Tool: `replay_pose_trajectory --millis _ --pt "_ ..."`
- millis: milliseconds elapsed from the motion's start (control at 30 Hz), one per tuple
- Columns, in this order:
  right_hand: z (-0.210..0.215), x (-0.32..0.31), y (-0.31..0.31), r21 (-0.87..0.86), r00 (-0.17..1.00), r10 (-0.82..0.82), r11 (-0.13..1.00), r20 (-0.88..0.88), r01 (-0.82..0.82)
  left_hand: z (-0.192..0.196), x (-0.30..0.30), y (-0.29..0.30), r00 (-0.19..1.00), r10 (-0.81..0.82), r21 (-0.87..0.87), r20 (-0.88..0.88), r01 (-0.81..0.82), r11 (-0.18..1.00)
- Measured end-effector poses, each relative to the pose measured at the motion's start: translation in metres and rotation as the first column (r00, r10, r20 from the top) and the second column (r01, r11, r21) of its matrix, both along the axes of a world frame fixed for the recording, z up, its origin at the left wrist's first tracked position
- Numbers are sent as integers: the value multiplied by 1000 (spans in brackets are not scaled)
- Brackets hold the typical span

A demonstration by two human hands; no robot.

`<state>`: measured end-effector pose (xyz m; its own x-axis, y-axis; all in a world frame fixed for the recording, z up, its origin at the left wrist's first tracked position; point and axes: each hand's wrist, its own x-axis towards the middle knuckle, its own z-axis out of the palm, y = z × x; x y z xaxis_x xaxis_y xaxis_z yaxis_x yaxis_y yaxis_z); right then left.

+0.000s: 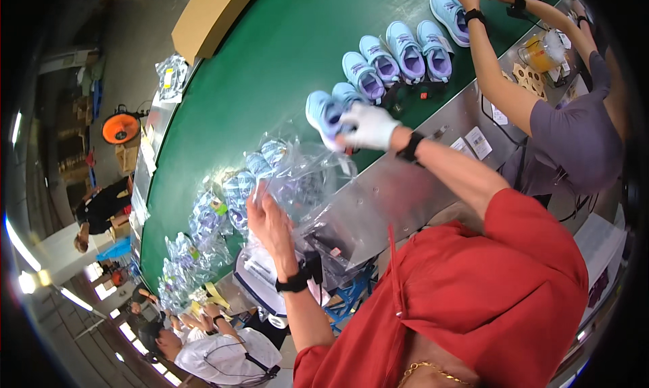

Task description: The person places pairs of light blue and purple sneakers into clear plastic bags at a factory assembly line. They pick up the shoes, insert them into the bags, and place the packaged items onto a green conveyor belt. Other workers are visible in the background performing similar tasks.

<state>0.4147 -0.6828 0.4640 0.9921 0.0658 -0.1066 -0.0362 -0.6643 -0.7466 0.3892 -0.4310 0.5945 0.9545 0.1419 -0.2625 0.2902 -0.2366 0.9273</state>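
My right hand [368,126], in a white glove, grips a light blue shoe [321,114] at the near edge of the green conveyor belt [270,63]. A second blue shoe [348,92] lies right behind it. My left hand [269,220], bare with a black wrist strap, holds up a clear plastic bag [307,175] just left of and below the shoe. The bag hangs open and crumpled between my two hands.
Several light blue and purple shoes [399,56] lie in a row on the belt toward a co-worker in a grey shirt [574,138]. Bagged shoes [209,215] lie along the belt at lower left. A cardboard box [209,12] sits on the belt's far side. Another person in white [223,354] works below.
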Motion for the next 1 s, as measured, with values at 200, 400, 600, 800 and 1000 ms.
replay_pose_trajectory --millis 200,400,600,800,1000 --pt "108 -48 -43 966 964 -66 -33 -257 256 -6 13 -5 997 18 -230 -72 -34 973" --pt "129 -81 2 352 928 326 903 -182 -248 -17 11 -7 927 -325 -66 187 342 937" --pt "106 -113 82 -522 670 700 678 247 -517 13 -7 -74 679 -640 497 360 441 747" --pt "51 -114 77 -209 652 692 718 309 -664 8 -35 -81 187 -976 778 109 595 200" --pt "68 -103 70 -369 895 273 920 351 -136 -2 -67 -6 568 -766 513 301 581 632"
